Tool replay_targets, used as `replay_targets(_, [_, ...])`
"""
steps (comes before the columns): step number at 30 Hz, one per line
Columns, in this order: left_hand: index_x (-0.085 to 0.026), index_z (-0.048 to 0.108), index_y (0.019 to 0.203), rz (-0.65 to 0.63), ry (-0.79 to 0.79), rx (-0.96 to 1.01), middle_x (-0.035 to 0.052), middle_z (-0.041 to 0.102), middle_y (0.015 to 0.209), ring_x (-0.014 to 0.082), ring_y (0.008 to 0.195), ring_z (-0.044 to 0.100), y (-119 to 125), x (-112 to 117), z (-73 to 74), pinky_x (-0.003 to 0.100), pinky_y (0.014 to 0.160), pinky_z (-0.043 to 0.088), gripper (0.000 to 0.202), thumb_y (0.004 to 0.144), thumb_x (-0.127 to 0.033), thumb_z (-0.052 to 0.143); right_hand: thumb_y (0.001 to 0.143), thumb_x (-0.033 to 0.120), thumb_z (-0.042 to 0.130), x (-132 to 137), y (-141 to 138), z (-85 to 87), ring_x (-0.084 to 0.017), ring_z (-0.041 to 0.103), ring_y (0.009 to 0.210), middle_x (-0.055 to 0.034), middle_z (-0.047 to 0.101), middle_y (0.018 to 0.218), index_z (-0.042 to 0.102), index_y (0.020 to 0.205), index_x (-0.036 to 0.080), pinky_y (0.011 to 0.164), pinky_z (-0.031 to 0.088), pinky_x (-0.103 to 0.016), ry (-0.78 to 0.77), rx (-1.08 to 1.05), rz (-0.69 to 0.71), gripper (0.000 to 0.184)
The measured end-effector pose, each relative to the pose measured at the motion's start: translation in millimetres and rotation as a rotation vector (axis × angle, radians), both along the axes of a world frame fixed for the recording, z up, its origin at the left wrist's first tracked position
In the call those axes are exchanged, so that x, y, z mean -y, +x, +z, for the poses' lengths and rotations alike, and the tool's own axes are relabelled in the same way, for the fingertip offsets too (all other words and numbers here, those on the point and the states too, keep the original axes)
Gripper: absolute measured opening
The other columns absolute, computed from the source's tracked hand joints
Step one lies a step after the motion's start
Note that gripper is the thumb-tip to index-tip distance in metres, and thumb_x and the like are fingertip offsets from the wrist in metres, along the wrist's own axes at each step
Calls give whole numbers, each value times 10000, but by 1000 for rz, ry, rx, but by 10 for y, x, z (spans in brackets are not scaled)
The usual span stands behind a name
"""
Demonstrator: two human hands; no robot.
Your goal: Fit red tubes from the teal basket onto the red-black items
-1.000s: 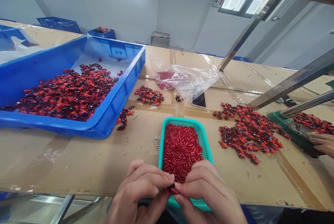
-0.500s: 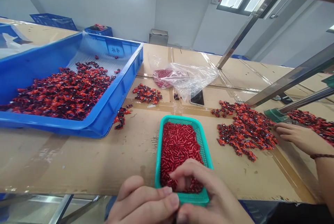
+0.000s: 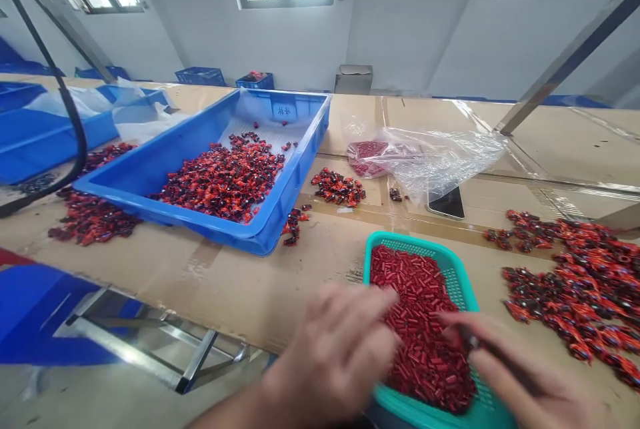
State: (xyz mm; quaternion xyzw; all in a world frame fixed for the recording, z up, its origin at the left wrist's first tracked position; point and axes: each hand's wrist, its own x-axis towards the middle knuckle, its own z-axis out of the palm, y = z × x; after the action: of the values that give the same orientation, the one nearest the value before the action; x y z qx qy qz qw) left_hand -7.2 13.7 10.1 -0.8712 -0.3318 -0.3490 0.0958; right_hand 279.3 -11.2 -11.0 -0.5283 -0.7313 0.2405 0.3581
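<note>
A green plastic basket [image 3: 469, 286] full of small red tubes [image 3: 417, 312] stands at the front of the table. My left hand [image 3: 343, 349] is over its left side, fingers curled and smeared by motion; whether it holds anything does not show. Over the basket's right side, my right hand [image 3: 525, 366] pinches a small dark piece [image 3: 468, 337] between thumb and forefinger. To the right lies a heap of red-and-black small parts [image 3: 575, 282]. A large blue tray [image 3: 250, 239] on the left holds many similar parts [image 3: 225, 179].
Behind the basket lie a phone [image 3: 447, 204] and a clear plastic bag [image 3: 440, 156] with red pieces inside. A small pile of parts [image 3: 339, 187] sits beside the tray. Metal posts [image 3: 560, 69] rise at the right; a black cable [image 3: 75, 122] hangs at the left.
The view has swung left, so the table's things appear further right. My hands, close together before, are now apart, the left one over the basket's left side. The other person's hand has left view.
</note>
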Motion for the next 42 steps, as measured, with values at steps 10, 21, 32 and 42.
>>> replay_targets(10, [-166, 707, 873, 415, -229, -199, 163, 736, 843, 333, 759, 703, -726, -776, -473, 419, 690, 507, 323, 871, 13, 437, 1034, 674, 374, -361, 1034, -285, -390, 639, 801, -216, 693, 836, 752, 1060, 91, 725, 484, -564, 416, 686, -590, 694])
replay_targets(21, [-264, 680, 1117, -72, -541, 353, -3, 768, 1010, 144, 923, 769, -259, -352, -225, 194, 815, 621, 206, 965, -156, 593, 1060, 116, 485, -187, -375, -182, -232, 642, 779, -63, 736, 821, 754, 949, 193, 673, 531, -353, 366, 629, 54, 301])
replay_targets(32, [-288, 636, 1096, -219, -676, 727, -42, 808, 1050, 102, 1004, 780, 18, 51, -180, 169, 924, 623, 204, 968, -157, 726, 1065, 254, 604, -104, -428, 207, -176, 698, 835, -41, 741, 898, 724, 1037, 210, 730, 602, -290, 211, 144, 136, 131])
replay_targets(42, [-210, 581, 907, -239, -299, 346, 14, 855, 1060, 82, 1003, 797, 77, 179, -20, 217, 1021, 478, 224, 1022, -19, 571, 930, 93, 739, 67, -705, 400, -170, 641, 743, -43, 718, 811, 686, 975, 182, 677, 573, -281, 358, -49, 191, 113])
